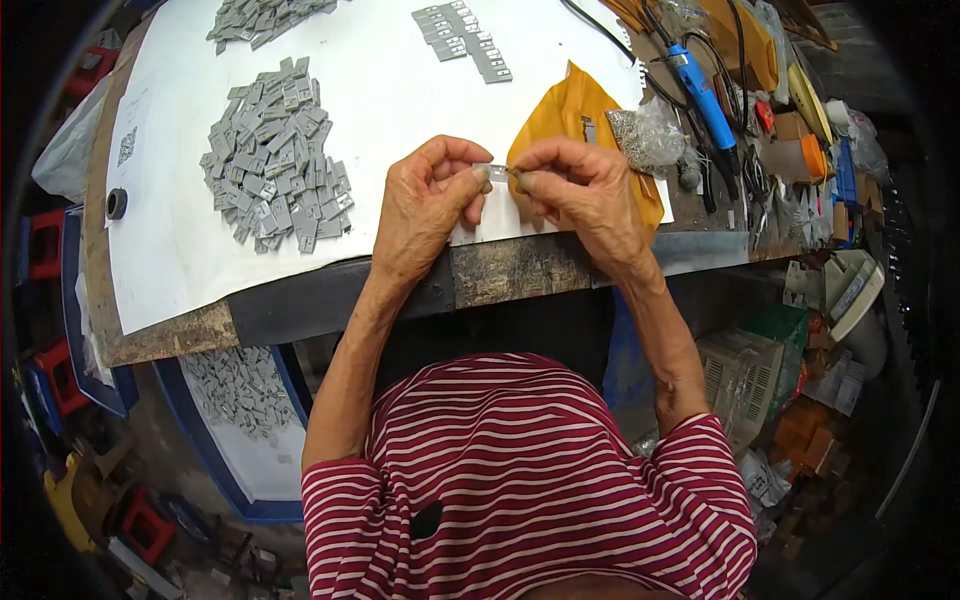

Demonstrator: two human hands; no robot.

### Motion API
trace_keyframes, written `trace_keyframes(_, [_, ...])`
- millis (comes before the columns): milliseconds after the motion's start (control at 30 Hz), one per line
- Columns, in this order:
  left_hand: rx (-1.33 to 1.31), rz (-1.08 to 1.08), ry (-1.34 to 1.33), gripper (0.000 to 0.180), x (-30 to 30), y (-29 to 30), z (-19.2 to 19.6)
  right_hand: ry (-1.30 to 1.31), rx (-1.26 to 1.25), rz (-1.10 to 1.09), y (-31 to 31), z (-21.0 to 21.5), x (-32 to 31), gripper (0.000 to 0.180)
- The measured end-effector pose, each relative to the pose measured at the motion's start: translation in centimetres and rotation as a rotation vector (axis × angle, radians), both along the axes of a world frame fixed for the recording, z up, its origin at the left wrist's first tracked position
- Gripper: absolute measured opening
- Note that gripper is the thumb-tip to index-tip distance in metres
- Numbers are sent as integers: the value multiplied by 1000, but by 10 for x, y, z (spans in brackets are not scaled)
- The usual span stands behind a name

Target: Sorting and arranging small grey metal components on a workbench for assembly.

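Maroon with white stripes, a worker's shirt (500,450) fills the foreground below a pair of bare forearms reaching to the worktop (520,270). Held just above its front edge is a small grey piece (498,173), thin and narrow, its ends and finer detail hidden by fingertips. Left hand (425,205) and right hand (592,195) pinch it from opposite ends, thumbs against forefingers. Beneath the right hand lies a yellow envelope (560,105); at left, flat grey rectangular pieces with cut-outs form a heap (272,165) on white paper (390,110).
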State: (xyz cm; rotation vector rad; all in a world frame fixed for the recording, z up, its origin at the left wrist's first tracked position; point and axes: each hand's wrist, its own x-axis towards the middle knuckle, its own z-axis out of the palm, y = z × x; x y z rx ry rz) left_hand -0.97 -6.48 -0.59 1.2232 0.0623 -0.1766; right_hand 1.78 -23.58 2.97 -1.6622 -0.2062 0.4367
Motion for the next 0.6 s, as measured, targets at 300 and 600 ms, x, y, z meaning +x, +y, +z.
trace_keyframes(300, [39,-27,-32,16,-2,2,1,91,3,4,5,2,3,14])
trace_keyframes(600, [78,-69,-82,15,-5,1,2,152,-45,37,4,4,4,12])
